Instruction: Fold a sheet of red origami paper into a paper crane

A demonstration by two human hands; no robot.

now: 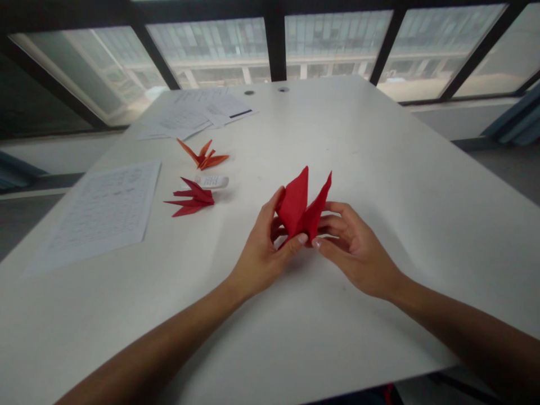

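Observation:
Between my two hands, just above the white table, is a bright red folded-paper crane (296, 203) with two pointed wings standing up. My left hand (274, 239) grips its left side, the thumb pressed near the lower middle. On the other side my right hand (352, 244) pinches the crane's right part, thumb in front and fingers behind. The crane's underside is partly hidden by my thumbs and fingers. To the left lie a dark red folded-paper piece (194, 198) with several points and, farther back, an orange paper crane (205, 156).
A small white object with printed marks (213, 181) lies behind the dark red piece. Printed sheets (101, 208) rest at the left, with more papers (198, 112) at the back left. The white table (422, 225) reaches to windows (337, 45).

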